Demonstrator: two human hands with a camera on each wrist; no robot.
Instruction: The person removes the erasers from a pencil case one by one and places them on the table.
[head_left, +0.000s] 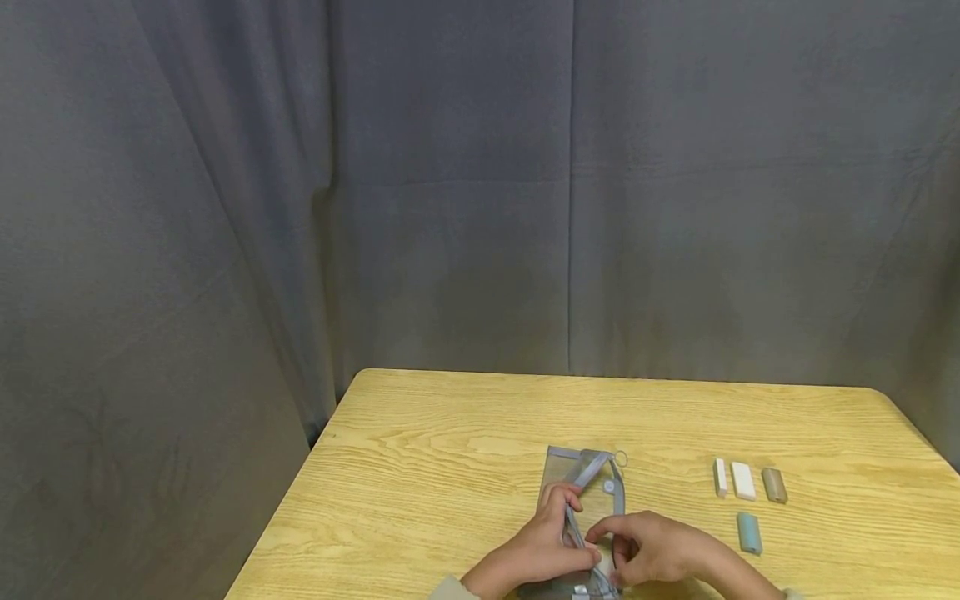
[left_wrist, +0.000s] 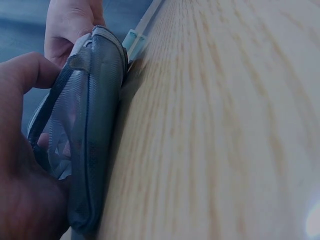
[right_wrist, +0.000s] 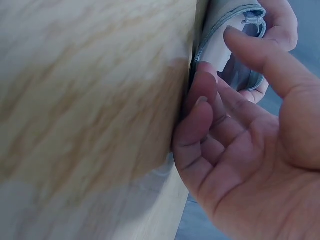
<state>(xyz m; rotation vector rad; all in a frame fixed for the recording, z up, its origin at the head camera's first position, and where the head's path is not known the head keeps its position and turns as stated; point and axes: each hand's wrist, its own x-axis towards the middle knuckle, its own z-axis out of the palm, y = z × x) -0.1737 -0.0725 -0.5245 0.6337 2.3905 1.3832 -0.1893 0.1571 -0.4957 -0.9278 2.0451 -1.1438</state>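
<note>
Grey mesh zipper pouch (head_left: pixel 597 502) on near part of wood-grain table (head_left: pixel 420 475), mouth gaping, metal ring (head_left: pixel 621 458) at far end. Left hand (head_left: pixel 536 546): curled, thumb and fingers gripping pouch rim. Right hand (head_left: pixel 660 546): at pouch mouth, fingers part-curled, thumb apart; can't tell if pinching anything. To the right: narrow white block (head_left: pixel 721 478), wider white block (head_left: pixel 743 481), brown block (head_left: pixel 775 485) in a row; blue block (head_left: pixel 749 533) nearer. Grey curtain (head_left: pixel 450 208) beyond far edge.

The left hand (left_wrist: pixel 17 172) holds a grey mesh pouch (left_wrist: pixel 95 120), the right hand (left_wrist: pixel 72 27) beside it. Towards the tabletop's (left_wrist: pixel 210 130) edge lies a light-blue block (left_wrist: pixel 131 39).
</note>
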